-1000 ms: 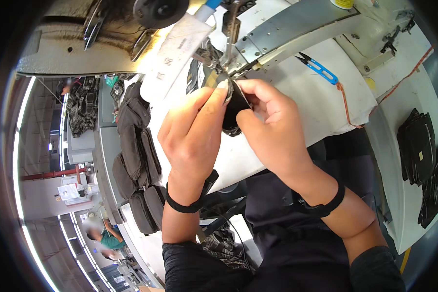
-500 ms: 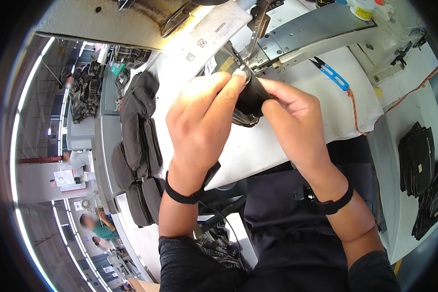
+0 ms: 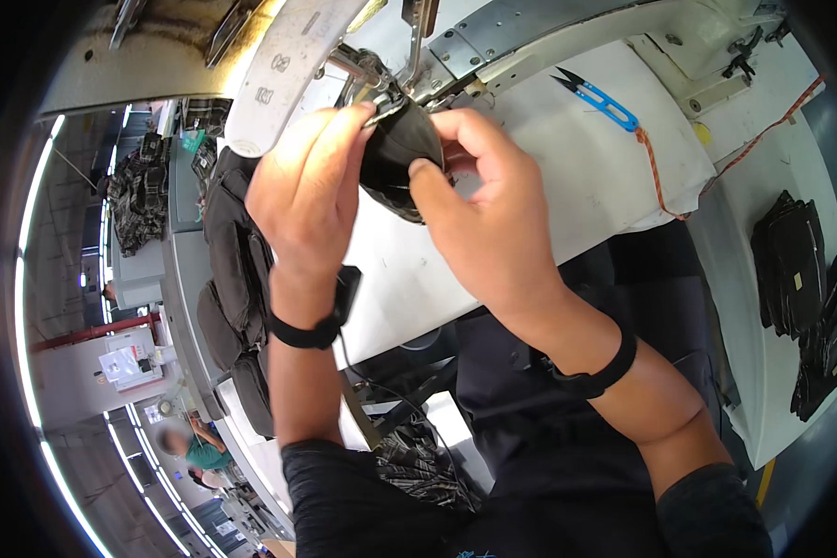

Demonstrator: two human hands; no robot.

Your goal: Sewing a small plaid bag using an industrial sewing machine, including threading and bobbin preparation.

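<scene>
A dark fabric piece (image 3: 395,153) with a lighter trimmed edge lies under the needle area of a sewing machine (image 3: 391,70). My left hand (image 3: 312,172) pinches its upper left edge close to the presser foot, fingertips together. My right hand (image 3: 474,195) grips its right side, thumb pressed on the dark face and index finger curled behind. Part of the piece is hidden by my fingers. Blue thread snips (image 3: 609,104) with an orange cord rest on the white work surface (image 3: 595,186), right of my hands.
Several dark padded bags (image 3: 237,260) are piled along the table's left side. A stack of black pieces (image 3: 790,270) lies at the far right. Camouflage fabric (image 3: 135,195) is piled at the upper left. A person in green (image 3: 205,451) works in the lower left background.
My hands and the dark piece appear further left and higher in the picture, as does the surrounding bench. The piece's dark face shows more broadly between my fingers; both hands keep their hold.
</scene>
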